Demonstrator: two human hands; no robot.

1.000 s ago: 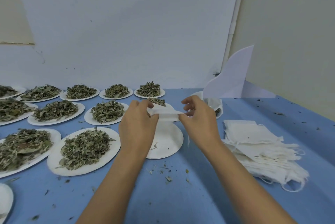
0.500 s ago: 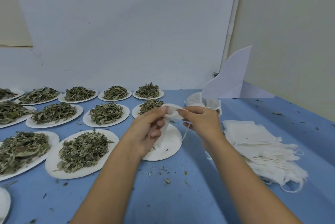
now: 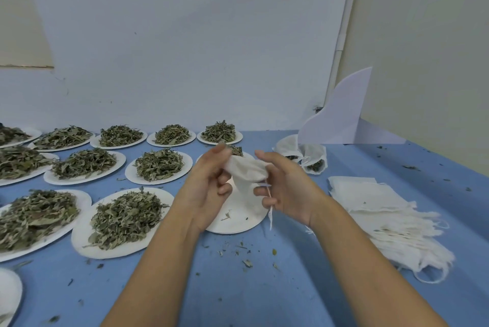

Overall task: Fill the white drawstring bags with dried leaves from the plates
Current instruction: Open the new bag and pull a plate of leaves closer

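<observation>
Your left hand (image 3: 209, 190) and right hand (image 3: 287, 189) pinch the bag (image 3: 247, 170) over the plate (image 3: 238, 221); tipping it could spill what's inside.

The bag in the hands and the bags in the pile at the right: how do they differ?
The held bag is up off the table, pinched by the left hand and right hand; the pile bags lie on it. The held bag is crumpled; the pile bags are flat. All are white with drawstrings.
</observation>
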